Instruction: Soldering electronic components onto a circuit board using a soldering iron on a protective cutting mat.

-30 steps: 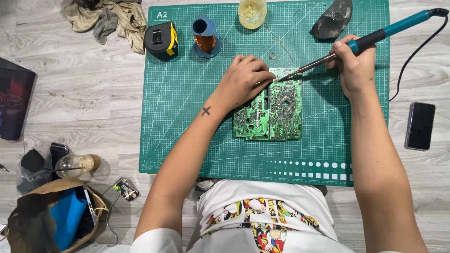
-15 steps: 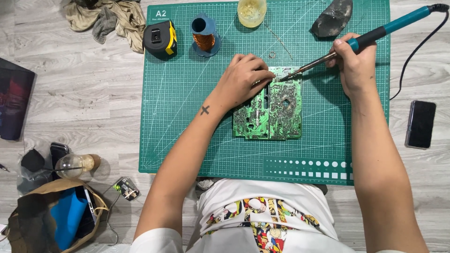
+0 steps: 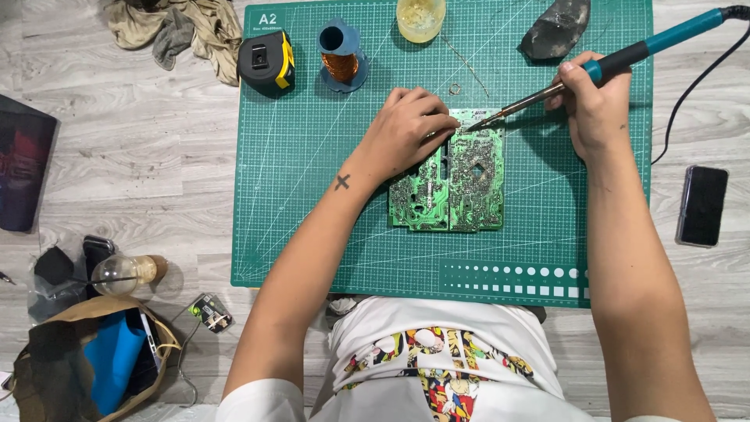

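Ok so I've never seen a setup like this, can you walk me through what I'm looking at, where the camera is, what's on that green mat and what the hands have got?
The one picture comes from a camera worn on the person's head, looking straight down at their own two bare hands; there is no machine. They sit at a green cutting mat laid on a grey wood-look floor. A green circuit board lies on the mat. The left hand rests on the board's upper edge, pinning it. The right hand has a pen-like grip on a teal-handled soldering iron, its tip at the board's top edge. Along the mat's far edge sit a tape measure, a spool of copper wire and a small jar. A dark phone lies to the right on the floor.
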